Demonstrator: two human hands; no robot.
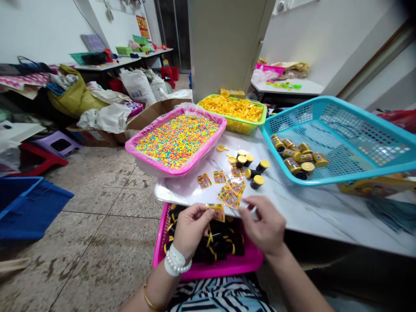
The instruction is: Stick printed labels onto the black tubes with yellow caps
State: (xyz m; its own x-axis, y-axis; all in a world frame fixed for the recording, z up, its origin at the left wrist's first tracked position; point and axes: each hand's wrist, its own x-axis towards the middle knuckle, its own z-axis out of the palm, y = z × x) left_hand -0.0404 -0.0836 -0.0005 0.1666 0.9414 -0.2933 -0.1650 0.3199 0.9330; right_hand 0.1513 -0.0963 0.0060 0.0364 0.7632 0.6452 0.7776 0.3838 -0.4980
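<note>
My left hand (193, 223) pinches a small printed yellow label (218, 212) between thumb and fingers, over the pink basket (208, 272) on my lap. Black containers with yellow caps (224, 242) fill that basket. To the right, my right hand (264, 223) holds nothing that I can see; its bent fingers are apart, beside the table's edge. Just beyond the hands lies a loose pile of similar labels (230, 196). Several black containers with yellow lids (256, 182) stand or lie behind the pile, near small yellow ring pieces (232, 160).
A pink tray of colourful small balls (178, 138) sits at the table's left. Behind it is a green basket of yellow plastic parts (232, 108). The blue basket (351, 173) on the right holds labelled containers (294, 157). A blue bin (32, 208) stands on the floor at left.
</note>
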